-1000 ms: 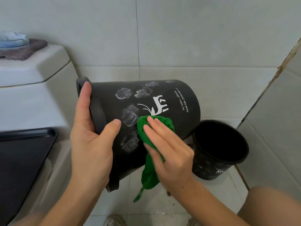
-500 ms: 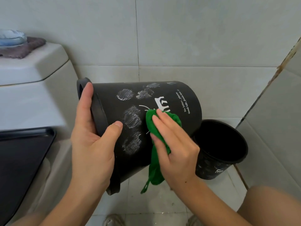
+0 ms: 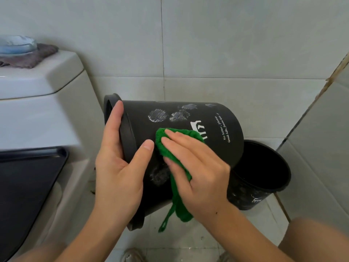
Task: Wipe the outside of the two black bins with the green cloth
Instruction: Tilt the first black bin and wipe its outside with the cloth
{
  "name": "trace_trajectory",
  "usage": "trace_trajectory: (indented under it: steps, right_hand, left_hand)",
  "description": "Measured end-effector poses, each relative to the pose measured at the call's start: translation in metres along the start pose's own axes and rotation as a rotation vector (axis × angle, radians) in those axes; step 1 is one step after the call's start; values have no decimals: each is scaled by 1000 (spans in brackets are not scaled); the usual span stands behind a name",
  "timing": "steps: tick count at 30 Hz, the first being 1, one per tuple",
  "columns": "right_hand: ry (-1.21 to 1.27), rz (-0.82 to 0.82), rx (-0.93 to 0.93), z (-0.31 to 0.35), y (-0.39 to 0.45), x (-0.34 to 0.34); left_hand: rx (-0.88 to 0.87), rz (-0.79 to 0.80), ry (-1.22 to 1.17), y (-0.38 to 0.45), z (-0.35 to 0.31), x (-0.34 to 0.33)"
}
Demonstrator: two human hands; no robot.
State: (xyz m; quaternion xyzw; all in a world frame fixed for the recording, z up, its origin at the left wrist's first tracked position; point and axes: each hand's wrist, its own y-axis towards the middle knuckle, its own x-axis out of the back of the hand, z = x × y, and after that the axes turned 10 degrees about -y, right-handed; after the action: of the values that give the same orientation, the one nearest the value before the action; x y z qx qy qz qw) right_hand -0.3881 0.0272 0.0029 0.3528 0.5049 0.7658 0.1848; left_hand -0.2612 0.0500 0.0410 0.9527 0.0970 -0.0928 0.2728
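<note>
green cloth [image 3: 177, 140] under flat right hand [image 3: 198, 173]

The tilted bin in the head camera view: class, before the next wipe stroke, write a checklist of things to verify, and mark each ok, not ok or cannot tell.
1. Tilted bin held firmly: ok. The left hand grips its rim, thumb on the outer wall.
2. Green cloth flat on the wall: ok. The right hand presses it with straight fingers.
3. Chalky smudges gone: not ok. Several remain above the cloth and one below.
4. Loose cloth tail clear of the floor: ok, it hangs free.
5. Second bin wiped: not ok, pale marks show on its side.
6. Far side of the tilted bin clean: cannot tell, hidden.
</note>
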Motion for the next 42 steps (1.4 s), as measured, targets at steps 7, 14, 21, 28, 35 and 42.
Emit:
trace_trajectory:
  steps: [7, 14, 21, 28, 35, 42]
  right_hand:
    - [-22, -33, -119, -12, 14, 8]
    - [53, 40, 87, 2, -9, 7]
    - [29, -10, -60, -8, 5, 7]
    - [58, 28, 213, 8, -16, 5]
    - [42, 8, -68, -9, 0, 3]
    - [70, 52, 155, 4, -19, 0]
  left_hand:
    - [-48, 79, 62, -4, -5, -7]
    - [6, 39, 59, -2, 6, 1]
    - [-39, 79, 110, -2, 4, -2]
    - [-5, 32, 58, 1, 4, -1]
    - [-28, 59, 56, -1, 9, -2]
    - [2, -3, 32, 1, 6, 5]
